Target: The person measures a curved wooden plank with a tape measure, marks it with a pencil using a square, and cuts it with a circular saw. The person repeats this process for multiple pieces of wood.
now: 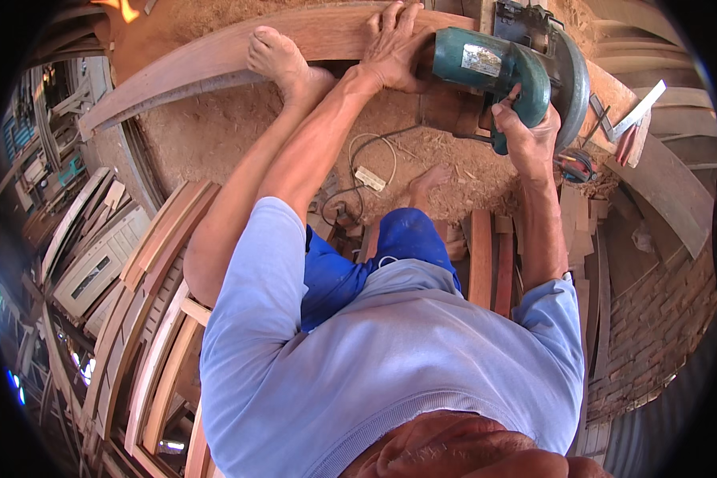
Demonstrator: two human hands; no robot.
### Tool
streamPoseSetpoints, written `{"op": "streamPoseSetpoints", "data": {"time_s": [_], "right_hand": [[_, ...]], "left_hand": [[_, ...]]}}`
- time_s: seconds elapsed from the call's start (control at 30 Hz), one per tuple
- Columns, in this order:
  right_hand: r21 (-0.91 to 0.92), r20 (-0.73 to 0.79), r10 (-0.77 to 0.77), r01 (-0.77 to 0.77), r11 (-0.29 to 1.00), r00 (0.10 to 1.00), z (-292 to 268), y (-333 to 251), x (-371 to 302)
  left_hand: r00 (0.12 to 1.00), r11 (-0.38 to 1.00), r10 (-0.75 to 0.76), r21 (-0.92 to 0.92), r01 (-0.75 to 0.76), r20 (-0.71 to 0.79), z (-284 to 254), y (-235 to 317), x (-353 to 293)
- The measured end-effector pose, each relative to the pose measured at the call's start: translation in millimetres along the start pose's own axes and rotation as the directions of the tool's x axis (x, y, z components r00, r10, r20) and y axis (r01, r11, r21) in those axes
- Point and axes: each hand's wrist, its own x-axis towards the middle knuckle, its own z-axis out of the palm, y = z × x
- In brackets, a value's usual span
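My right hand (530, 137) is wrapped round the rear handle of a green circular saw (526, 70). The saw rests at the far right end of a long curved wooden plank (191, 62), and its round guard faces right. On that plank, just left of the saw's motor, my left hand (389, 49) lies with its fingers spread and its thumb toward the saw. My bare left foot (283, 65) presses on the plank farther left. The saw's body hides the blade and the wood below it.
A white power socket block (370, 178) and its cable lie on the sawdust-covered ground. To the right are a metal square (641, 110) and a coil of red and dark cord (577, 166). Curved timber pieces (163, 239) are stacked at the left. A brick surface (645, 342) shows at the right.
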Motion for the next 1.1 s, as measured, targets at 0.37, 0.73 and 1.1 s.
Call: {"op": "streamPoseSetpoints", "data": {"time_s": [0.37, 0.73, 1.1], "right_hand": [[0.026, 0.007, 0.029, -0.029, 0.999, 1.0, 4.2, -14.3, 8.7], [-0.06, 0.021, -0.028, 0.029, 0.998, 0.999, 0.3, -15.6, 21.8], [-0.073, 0.027, -0.039, 0.041, 0.996, 0.999, -1.6, -24.1, 37.0]], "left_hand": [[1.0, 1.0, -0.011, 0.008, 0.011, -0.015, 2.8, 1.8, 0.3], [1.0, 0.999, -0.026, 0.028, 0.026, 0.017, 2.0, 1.8, 2.4], [0.992, 0.996, -0.071, 0.065, 0.064, 0.105, -6.3, 9.8, 7.4]]}}
